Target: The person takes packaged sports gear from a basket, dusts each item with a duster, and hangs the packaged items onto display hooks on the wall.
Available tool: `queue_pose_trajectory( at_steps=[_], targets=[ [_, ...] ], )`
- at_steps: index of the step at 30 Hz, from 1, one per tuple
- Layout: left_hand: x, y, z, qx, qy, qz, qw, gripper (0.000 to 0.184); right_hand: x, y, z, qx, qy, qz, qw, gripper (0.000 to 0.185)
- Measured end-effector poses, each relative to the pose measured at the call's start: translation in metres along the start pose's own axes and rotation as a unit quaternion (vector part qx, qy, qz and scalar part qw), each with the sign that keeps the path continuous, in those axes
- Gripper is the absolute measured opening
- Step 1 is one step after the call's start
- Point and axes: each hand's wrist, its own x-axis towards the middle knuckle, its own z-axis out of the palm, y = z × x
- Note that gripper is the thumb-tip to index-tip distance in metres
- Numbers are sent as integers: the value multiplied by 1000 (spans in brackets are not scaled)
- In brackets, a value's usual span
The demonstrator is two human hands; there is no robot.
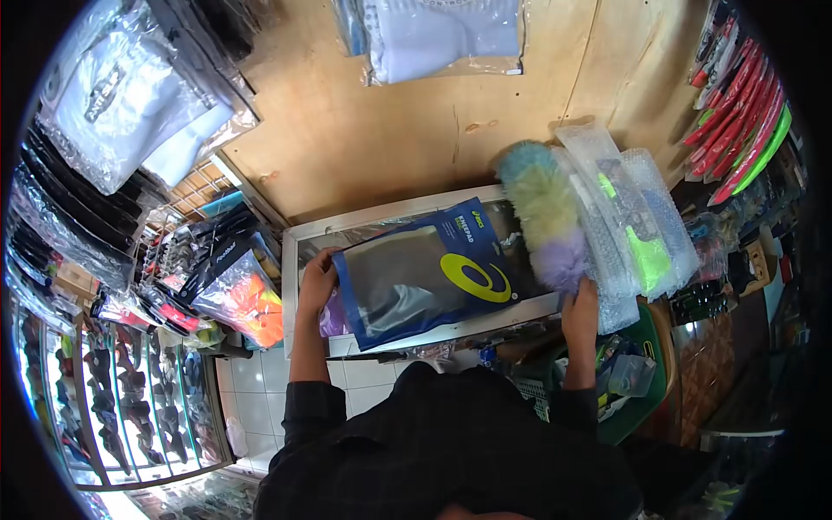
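My left hand [319,276] is closed on the left edge of a blue kneepad package [416,279], which has a clear window and a yellow-green logo. The package lies over a white-framed display case [314,227]. At the case's right end, my right hand [581,303] is closed at the purple end of a fluffy multicoloured duster [546,212]; the handle is hidden by the hand. Bubble-wrapped packs [637,225] with bright green parts lie just right of the duster.
A green basket [646,381] with assorted items stands at the lower right. Packaged goods hang on the left [230,277] and red packs [737,121] at the upper right. A wooden panel [390,139] rises behind the case.
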Motion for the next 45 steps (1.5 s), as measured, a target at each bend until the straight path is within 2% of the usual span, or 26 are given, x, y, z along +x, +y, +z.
queue_pose_trajectory(
  at_steps=[2, 4, 6, 11, 13, 14, 16, 18, 19, 21, 22, 24, 25, 27, 28, 29, 30, 31, 34, 36, 38, 39, 40, 41, 42, 45],
  targets=[
    [1, -4, 3, 18, -11, 23, 1000, 27, -3, 7, 3, 47, 16, -8, 999, 42],
    [4, -21, 5, 50, 5, 70, 996, 31, -21, -33, -7, 219, -39, -31, 974, 36],
    [7, -21, 6, 64, 1, 77, 995, 32, -46, -68, -6, 142, -159, -52, 976, 40],
    [7, -28, 8, 142, 27, 136, 980, 31, -90, -139, 12, 271, -262, -154, 913, 43],
    [4, -33, 6, 156, 30, 128, 979, 28, -89, -157, 9, 273, -395, -246, 842, 41],
    [4, -35, 5, 162, 32, 126, 978, 27, -89, -151, 18, 273, -394, -243, 843, 41],
    [8, -35, 3, 175, 38, 125, 976, 25, -81, -129, 35, 264, -261, -224, 901, 37],
    [-2, -9, 8, 155, 51, 96, 982, 22, -74, -119, 17, 314, -206, -75, 924, 35],
    [-2, -9, 10, 153, 53, 93, 982, 22, -76, -111, 18, 312, -210, -76, 924, 35],
    [-1, -11, 9, 98, 53, 71, 991, 22, -82, -98, 26, 202, -57, -76, 975, 33],
    [2, -15, 8, 94, 50, 73, 992, 22, -91, -103, 26, 199, -54, -75, 976, 33],
    [6, -24, 7, 125, 53, 64, 989, 21, -120, -117, 27, 230, -189, -123, 947, 28],
    [14, -48, 8, 122, 46, 68, 989, 21, -129, -119, 26, 226, -184, -117, 949, 28],
    [36, -103, 11, 57, 121, 382, 914, 20, -145, -122, 26, 273, -240, -196, 911, 28],
    [15, -39, 4, 207, 90, 420, 879, 20, -152, -113, 32, 272, -235, -191, 913, 28],
    [8, -21, 4, 203, 85, 424, 879, 20, -157, -97, 42, 254, -133, -130, 949, 26],
    [3, -12, 5, 189, 74, 246, 948, 19, -162, -86, 51, 231, -29, -68, 970, 23],
    [0, -10, 6, 170, 57, 58, 982, 19, -169, -84, 57, 228, -25, -63, 971, 23],
    [7, -26, 6, 157, 55, 71, 984, 18, -181, -86, 53, 262, -35, 12, 964, 21],
    [11, -33, 4, 152, 58, 79, 983, 19, -199, -92, 38, 231, -207, -100, 945, 29],
    [12, -42, 4, 171, 89, 303, 933, 14, -211, -76, 46, 187, -187, -101, 959, 27],
    [11, -35, 5, 168, 89, 305, 933, 14, -211, -72, 44, 145, -170, -104, 969, 25],
    [9, -29, 5, 143, 70, 190, 969, 16, -209, -67, 42, 143, -170, -105, 969, 25],
    [5, -24, 4, 117, 52, 70, 989, 18, -205, -61, 40, 216, -122, -33, 968, 24],
    [4, -26, 4, 115, 55, 68, 989, 18, -202, -56, 37, 288, -72, 38, 954, 24],
    [11, -29, 5, 95, 65, 90, 989, 18, -188, -40, 30, 352, 1, 93, 931, 25]
  ],
)
